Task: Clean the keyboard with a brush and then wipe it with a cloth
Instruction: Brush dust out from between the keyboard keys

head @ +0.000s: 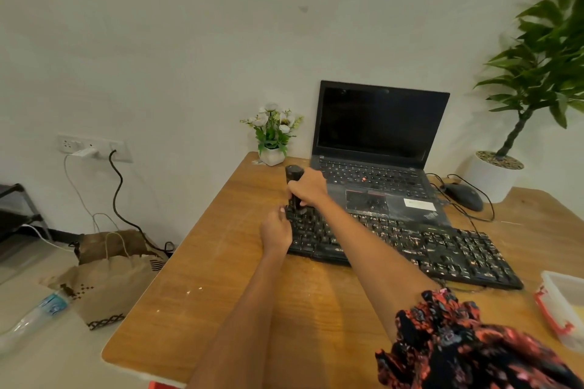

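Wooden surface (240, 287) against white wall. I see black keyboard (401, 246) lying in front of open laptop (376, 148). My right hand (308, 188) grasps upright black brush (294, 186), tip on keyboard's far-left corner. My left hand (276, 230) pinches keyboard's left edge. Mouse (464, 196) right of laptop.

Home office corner, wooden desk (246, 294), laptop (379, 136), wall socket (94, 147), potted plant (537, 73)

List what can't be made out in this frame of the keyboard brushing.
Head view only:
- Brush bristles: hidden behind the right hand.
- Keyboard far-left corner: covered by both hands; left hand fingertips too small to tell their grip.
- Key legends: too small, blurred.
- Plastic box: cut off by right edge.
- Cloth: none identifiable.
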